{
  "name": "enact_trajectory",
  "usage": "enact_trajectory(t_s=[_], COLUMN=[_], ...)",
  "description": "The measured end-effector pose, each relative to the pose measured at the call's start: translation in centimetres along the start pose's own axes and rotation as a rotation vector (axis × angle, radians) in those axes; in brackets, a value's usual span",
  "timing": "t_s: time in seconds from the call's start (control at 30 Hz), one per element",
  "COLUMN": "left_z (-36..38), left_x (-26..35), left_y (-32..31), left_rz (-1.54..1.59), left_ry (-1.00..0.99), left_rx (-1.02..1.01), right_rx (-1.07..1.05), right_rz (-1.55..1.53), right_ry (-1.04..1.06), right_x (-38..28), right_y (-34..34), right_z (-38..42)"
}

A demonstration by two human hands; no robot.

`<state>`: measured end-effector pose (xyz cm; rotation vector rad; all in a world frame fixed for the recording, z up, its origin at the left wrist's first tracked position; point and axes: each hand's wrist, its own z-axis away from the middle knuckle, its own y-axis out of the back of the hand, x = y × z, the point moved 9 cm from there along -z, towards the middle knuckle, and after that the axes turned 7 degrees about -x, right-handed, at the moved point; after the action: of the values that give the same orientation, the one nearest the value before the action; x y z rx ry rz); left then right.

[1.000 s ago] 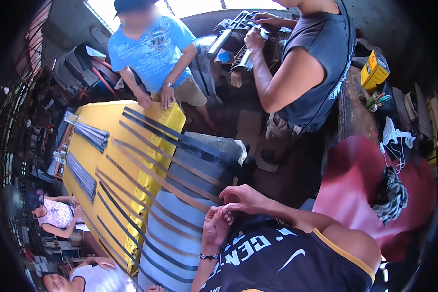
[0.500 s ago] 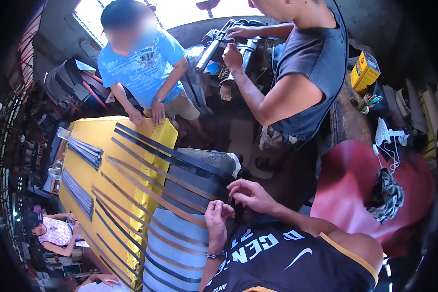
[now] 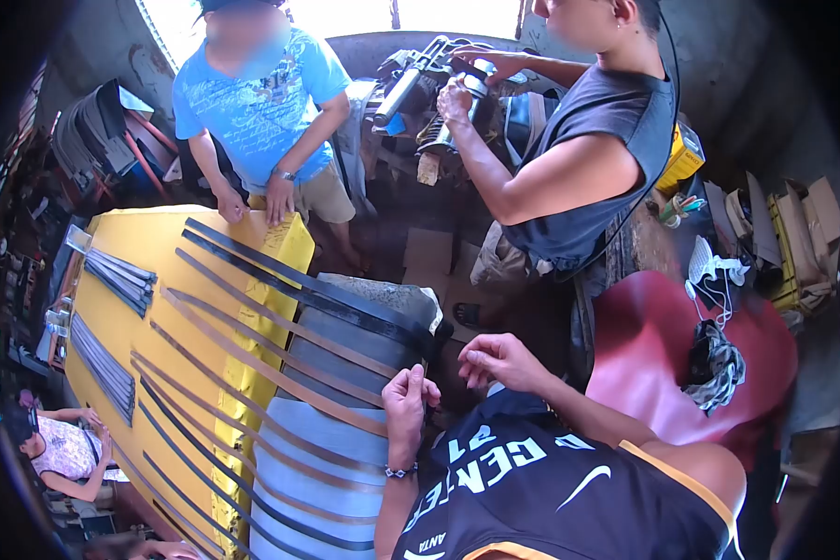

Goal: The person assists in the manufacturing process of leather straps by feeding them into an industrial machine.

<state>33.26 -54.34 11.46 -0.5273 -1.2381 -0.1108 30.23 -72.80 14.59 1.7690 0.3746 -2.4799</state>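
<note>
My left hand [image 3: 406,403], with a bracelet at the wrist, is raised at the near edge of the work surface. Its fingers are curled in a pinch, and anything between them is too small to make out. To its right and slightly higher, my right hand [image 3: 502,363] has bent fingers with the tips near the thumb; what they hold, if anything, does not show. Long brown straps [image 3: 280,375] and black straps [image 3: 289,285] lie side by side, their near ends close to my left hand. Beneath them are a yellow-covered table [image 3: 173,252] and a light grey surface [image 3: 289,448].
Bundles of grey strips [image 3: 103,369] lie on the table's far side. A person in a blue shirt [image 3: 261,103] leans there; another in a dark sleeveless top [image 3: 588,168] handles a machine [image 3: 429,89]. Red material [image 3: 644,373] with a cloth [image 3: 716,369] is at right.
My hands have moved apart, the right one going rightward with its fingers more bent. The whole view has shifted slightly. The straps lie as before.
</note>
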Motion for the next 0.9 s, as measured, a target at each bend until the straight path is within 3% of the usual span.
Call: enact_trajectory(t_s=[0.23,0.37,0.5,0.67,0.9], left_z=[-0.5,-1.6,-3.5,-5.1,-6.2], left_x=[0.2,0.3,0.4,2.6,2.1], left_y=[0.1,-0.4,-2.1,-3.9,-4.6], left_rz=[-0.071,-0.047,-0.137,-0.182,-0.236], left_ry=[0.016,0.027,-0.01,-0.049,0.012], left_rx=[0.063,0.071,-0.042,0.103,0.064], right_rx=[-0.134,-0.131,-0.207,-0.202,-0.253], right_rz=[0.316,0.487,0.445,0.269,0.25], right_ry=[0.077,0.252,0.21,0.192,0.145], right_x=[-1.4,-3.7,-4.3,-4.5,-3.9], right_y=[-1.7,-1.6,-0.8,1.4,4.2], right_z=[-2.5,-3.7,-4.5,-5.5,-6.6])
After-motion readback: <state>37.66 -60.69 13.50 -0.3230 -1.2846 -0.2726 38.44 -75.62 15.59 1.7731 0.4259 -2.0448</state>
